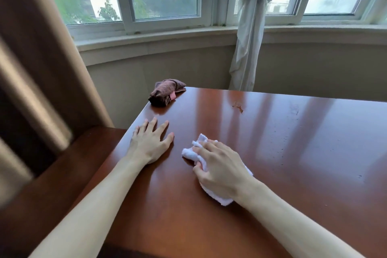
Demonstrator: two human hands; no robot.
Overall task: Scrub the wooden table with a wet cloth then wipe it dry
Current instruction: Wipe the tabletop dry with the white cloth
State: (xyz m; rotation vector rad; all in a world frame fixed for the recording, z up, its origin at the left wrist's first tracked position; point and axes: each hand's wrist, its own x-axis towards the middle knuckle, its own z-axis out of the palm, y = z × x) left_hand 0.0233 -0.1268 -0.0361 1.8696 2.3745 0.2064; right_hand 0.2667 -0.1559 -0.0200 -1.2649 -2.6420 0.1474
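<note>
A glossy reddish-brown wooden table (272, 142) fills the lower right of the head view. My right hand (219, 169) grips a crumpled white cloth (189, 152) and holds it down on the tabletop, fingers curled round its bunched folds. My left hand (149, 142) lies flat on the table near its left edge, fingers spread and straight. A bunched brown cloth (165, 92) with a pink tag sits at the table's far left corner.
A small chipped spot (238, 108) marks the tabletop toward the back. A lower wooden surface (69, 165) adjoins the table on the left. A beige curtain (41, 69) hangs at left, a tied pale curtain (249, 37) by the window behind.
</note>
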